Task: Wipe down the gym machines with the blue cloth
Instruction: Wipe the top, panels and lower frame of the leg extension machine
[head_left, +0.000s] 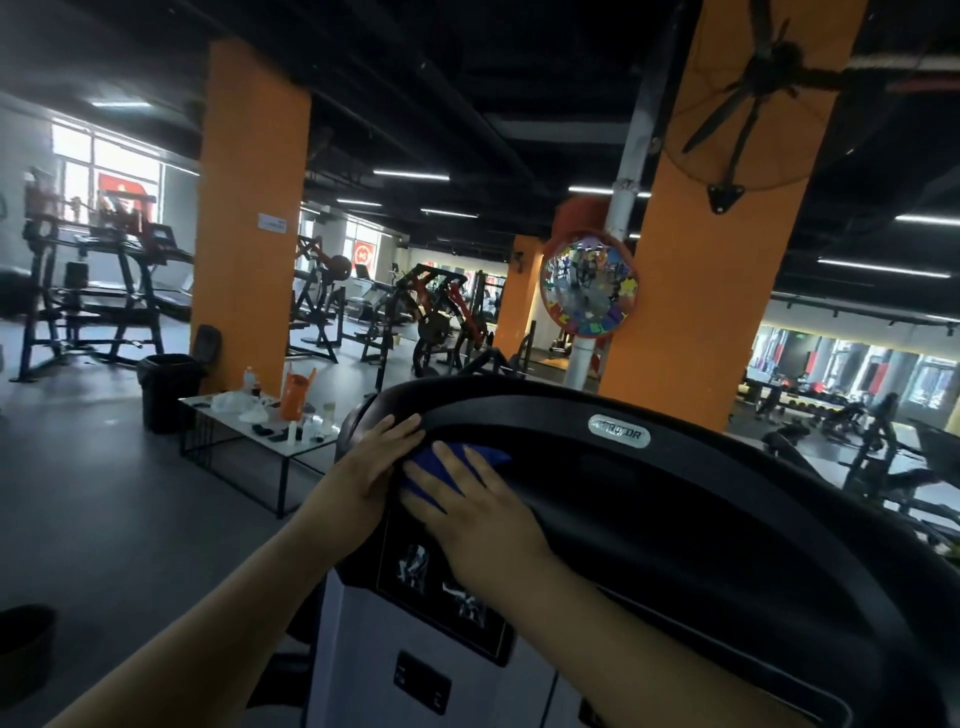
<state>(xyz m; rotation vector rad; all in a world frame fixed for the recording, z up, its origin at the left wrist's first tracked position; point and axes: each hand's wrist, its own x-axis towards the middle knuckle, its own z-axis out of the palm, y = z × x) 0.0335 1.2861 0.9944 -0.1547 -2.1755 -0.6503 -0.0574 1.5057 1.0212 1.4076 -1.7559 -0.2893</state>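
A: Where's the cloth (493, 457) lying right now?
B: On the machine (675, 519) — on its black top cover, just under the rim. The right hand (467, 504) is pressing it flat, fingers straight and spread, nothing curled. Blue is peeking out at twelve o'clock of the fingers.
A: And the left hand (379, 457)?
B: It's resting at ten o'clock of the right, just beside the cloth, fingers released and lying straight over the rim.
A: What's standing behind?
B: A table (234, 428) carrying bottles (251, 382) at ten o'clock of the machine, a bin (169, 389) just beside it — and a round mirror (589, 286) is hanging at twelve.
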